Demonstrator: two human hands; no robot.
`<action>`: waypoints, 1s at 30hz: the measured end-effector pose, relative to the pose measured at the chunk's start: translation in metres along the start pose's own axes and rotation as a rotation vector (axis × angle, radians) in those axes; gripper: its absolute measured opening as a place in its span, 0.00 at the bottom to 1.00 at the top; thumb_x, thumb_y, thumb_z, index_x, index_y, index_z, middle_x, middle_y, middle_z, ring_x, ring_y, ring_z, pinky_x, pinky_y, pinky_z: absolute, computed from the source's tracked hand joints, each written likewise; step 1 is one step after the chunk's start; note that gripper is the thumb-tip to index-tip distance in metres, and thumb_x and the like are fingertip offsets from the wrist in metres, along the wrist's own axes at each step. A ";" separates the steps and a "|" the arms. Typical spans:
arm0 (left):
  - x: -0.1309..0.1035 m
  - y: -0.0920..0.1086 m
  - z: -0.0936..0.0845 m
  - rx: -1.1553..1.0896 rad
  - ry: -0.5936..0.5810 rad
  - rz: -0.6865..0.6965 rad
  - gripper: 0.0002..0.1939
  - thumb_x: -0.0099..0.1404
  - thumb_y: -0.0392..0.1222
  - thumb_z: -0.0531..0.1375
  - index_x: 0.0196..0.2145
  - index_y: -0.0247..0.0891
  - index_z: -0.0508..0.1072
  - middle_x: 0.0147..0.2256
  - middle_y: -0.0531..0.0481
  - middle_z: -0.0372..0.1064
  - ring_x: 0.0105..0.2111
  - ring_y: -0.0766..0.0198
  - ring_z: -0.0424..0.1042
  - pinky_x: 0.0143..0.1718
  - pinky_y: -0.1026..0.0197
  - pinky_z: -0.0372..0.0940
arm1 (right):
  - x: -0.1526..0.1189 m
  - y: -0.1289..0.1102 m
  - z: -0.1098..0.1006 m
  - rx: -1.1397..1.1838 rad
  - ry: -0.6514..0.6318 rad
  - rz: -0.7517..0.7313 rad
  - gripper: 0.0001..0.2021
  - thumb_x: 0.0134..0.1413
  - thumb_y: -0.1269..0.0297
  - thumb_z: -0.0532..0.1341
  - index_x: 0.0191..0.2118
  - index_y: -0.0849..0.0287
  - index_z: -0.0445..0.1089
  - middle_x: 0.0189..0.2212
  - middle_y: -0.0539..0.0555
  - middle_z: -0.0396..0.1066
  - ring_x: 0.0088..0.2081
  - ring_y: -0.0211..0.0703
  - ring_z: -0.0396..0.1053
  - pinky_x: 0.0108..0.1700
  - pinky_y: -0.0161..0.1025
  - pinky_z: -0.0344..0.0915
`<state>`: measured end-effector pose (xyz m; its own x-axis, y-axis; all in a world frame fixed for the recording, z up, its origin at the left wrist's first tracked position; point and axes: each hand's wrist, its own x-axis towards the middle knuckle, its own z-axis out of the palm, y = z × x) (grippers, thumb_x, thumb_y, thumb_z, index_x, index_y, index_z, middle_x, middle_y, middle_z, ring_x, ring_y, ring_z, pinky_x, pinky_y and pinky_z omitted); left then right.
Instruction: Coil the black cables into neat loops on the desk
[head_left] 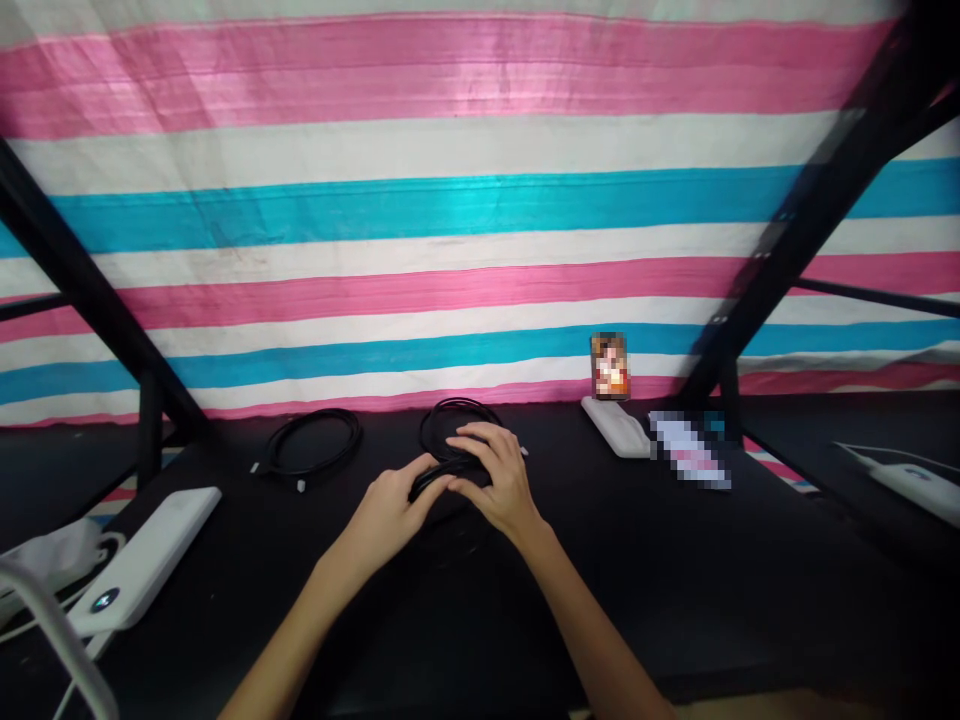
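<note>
While two bare hands meet near the middle of the black bench [450, 620], a black cord [442, 471] is caught between them. It is thin, smooth and a bit shiny, and it is wound round so that many strands lie side by side in a bunch. The left hand [401, 493] is nearly closed, with its thumb and first finger pinching the bunch from its left end. The right hand [496, 478] is partly open, its fingers bent over the top of the bunch and a little apart, its thumb underneath, close to the left thumb. Just behind the hands, a round black loop [459, 402] lies on the bench. It may be part of the same cord, but the fingers hide too much to be sure. A small pale tip [524, 451] pokes out just beside the right hand.

To the left, apart from the hands, another black cord [355, 440] lies in a neat ring, with two light plugs [301, 486] in front. Nearer the left edge rests a long white power bank [161, 555].
</note>
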<state>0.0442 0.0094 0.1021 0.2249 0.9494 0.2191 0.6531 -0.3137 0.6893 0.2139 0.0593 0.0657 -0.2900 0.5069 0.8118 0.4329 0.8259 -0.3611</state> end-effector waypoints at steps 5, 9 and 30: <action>-0.004 0.001 -0.008 0.122 -0.070 0.014 0.12 0.62 0.46 0.51 0.38 0.42 0.70 0.29 0.52 0.71 0.26 0.63 0.68 0.28 0.66 0.55 | 0.000 -0.002 0.003 0.034 -0.124 -0.029 0.15 0.52 0.51 0.58 0.37 0.57 0.70 0.32 0.55 0.72 0.37 0.45 0.67 0.42 0.41 0.61; -0.007 0.000 -0.012 0.195 -0.082 0.013 0.08 0.60 0.44 0.53 0.31 0.40 0.70 0.22 0.55 0.67 0.22 0.66 0.64 0.24 0.67 0.51 | -0.003 0.000 0.006 0.019 -0.146 0.025 0.15 0.50 0.50 0.60 0.30 0.57 0.69 0.25 0.54 0.70 0.29 0.43 0.66 0.33 0.37 0.60; 0.003 -0.020 -0.001 0.018 0.027 -0.172 0.22 0.57 0.55 0.54 0.14 0.37 0.61 0.12 0.55 0.55 0.14 0.68 0.60 0.16 0.67 0.45 | -0.009 0.016 0.019 0.034 0.014 0.341 0.14 0.50 0.57 0.59 0.19 0.57 0.64 0.17 0.49 0.63 0.21 0.36 0.60 0.27 0.33 0.57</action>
<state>0.0313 0.0183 0.0899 0.0893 0.9890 0.1180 0.6932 -0.1468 0.7056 0.2071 0.0721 0.0437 -0.1219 0.7518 0.6480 0.4739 0.6177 -0.6276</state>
